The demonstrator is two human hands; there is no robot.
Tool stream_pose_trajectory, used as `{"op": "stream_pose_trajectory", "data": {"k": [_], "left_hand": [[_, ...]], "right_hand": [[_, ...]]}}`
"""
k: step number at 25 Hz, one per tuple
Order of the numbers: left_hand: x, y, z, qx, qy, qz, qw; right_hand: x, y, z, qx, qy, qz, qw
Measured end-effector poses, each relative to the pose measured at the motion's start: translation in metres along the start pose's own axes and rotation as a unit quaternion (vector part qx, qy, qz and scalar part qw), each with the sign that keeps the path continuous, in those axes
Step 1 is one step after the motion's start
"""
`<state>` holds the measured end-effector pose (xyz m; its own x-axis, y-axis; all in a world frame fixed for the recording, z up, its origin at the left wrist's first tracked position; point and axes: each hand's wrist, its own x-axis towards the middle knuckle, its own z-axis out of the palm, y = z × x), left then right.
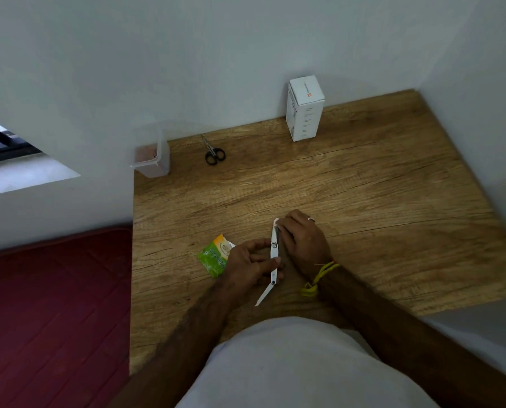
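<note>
A slim white folding knife [273, 254] lies between my hands over the wooden table [363, 201], its blade angled out toward me at the lower end. My left hand [250, 265] grips the handle, thumb and fingers curled round it. My right hand [303, 240] pinches a small white piece [276, 221] against the far end of the knife. A green and yellow sachet [215, 256] with a torn top lies on the table just left of my left hand, partly hidden by it.
Black-handled scissors [213, 151] lie near the back wall. A clear plastic container [154, 154] stands at the table's back left corner. A white carton [304, 108] stands upright against the wall. A dark red mattress [54, 319] lies left of the table.
</note>
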<state>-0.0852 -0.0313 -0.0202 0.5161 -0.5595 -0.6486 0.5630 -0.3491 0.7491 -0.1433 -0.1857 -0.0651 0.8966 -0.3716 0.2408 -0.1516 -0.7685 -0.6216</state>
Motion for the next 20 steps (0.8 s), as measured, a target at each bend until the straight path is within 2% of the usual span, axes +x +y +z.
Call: {"op": "stream_pose_trajectory", "data": {"k": [4,9,11,14,20], "left_hand": [[0.000,0.000,0.000,-0.007,0.000,-0.002,1.000],[0.001,0.001,-0.001,-0.024,-0.006,-0.001,1.000],[0.001,-0.001,0.000,-0.025,-0.006,-0.004,1.000],[0.001,-0.002,0.000,-0.016,-0.001,0.002,1.000],[0.001,-0.002,0.000,-0.019,0.002,-0.006,1.000]], "right_hand": [[-0.001,-0.007,-0.001,-0.061,-0.015,-0.037,0.997],[0.007,-0.010,-0.002,-0.092,-0.040,-0.028,0.995],[0.005,-0.007,-0.005,-0.078,-0.058,-0.046,0.994],[0.001,-0.003,-0.011,-0.030,-0.033,-0.038,0.998],[-0.001,0.000,-0.010,-0.045,-0.055,-0.060,0.996]]}}
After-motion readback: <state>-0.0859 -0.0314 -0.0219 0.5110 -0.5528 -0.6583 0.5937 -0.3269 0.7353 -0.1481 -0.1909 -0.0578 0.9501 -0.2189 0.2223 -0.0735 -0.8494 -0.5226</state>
